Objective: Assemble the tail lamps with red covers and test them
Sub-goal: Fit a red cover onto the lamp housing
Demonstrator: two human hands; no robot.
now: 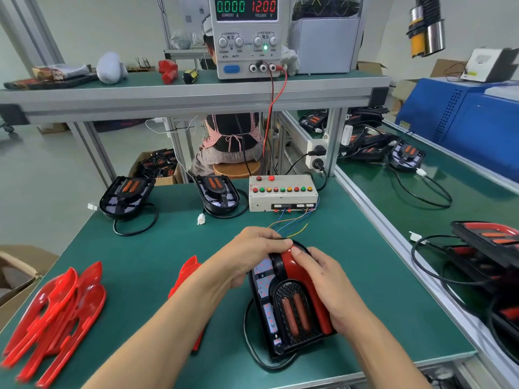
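Both hands on black plastic tail lamp housing (283, 310): left hand (250, 251) and right hand (325, 279) fingers curled, pressing glossy red curved cover (295, 265) down, likely to seat it. Spare red covers (56, 313) stacked left of housing, ready.

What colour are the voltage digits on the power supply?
Red, reading 12.00 on the power supply, clear in the head view.

2 bare forearms, no sleeves in view; left hand (250, 255) and right hand (327, 287) ungloved.
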